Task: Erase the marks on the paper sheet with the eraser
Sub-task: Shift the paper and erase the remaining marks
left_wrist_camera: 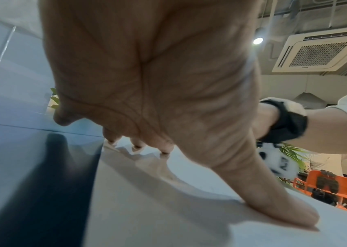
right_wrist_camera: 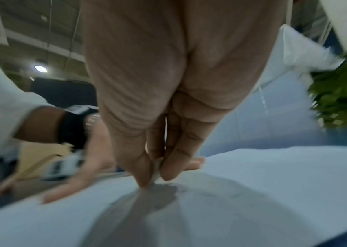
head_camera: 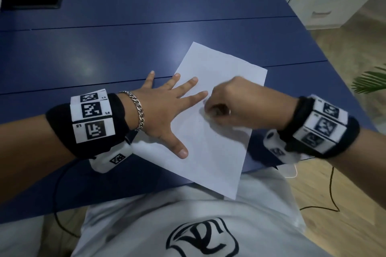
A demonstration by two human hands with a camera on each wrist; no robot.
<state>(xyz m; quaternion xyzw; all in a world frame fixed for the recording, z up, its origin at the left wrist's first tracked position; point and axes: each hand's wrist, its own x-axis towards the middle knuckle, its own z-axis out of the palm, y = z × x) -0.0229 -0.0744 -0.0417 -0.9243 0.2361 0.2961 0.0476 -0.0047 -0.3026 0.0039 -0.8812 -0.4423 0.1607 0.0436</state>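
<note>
bare blue table (head_camera: 125, 48) beyond paper sheet (head_camera: 221, 64), left hand (head_camera: 165, 108) blocking sheet's left side

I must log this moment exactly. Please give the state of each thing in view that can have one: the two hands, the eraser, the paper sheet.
left hand: flat, fingers spread, pressing the sheet down
right hand: pinching the eraser, blurred
eraser: between the fingertips, tip down on the sheet
paper sheet: flat on the blue table, near corner past the table edge; marks too faint to judge

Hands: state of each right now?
Left hand: open, fingers spread flat, pressing the white paper sheet on the blue table.
Right hand: pinching the small pale eraser against the sheet.
</note>
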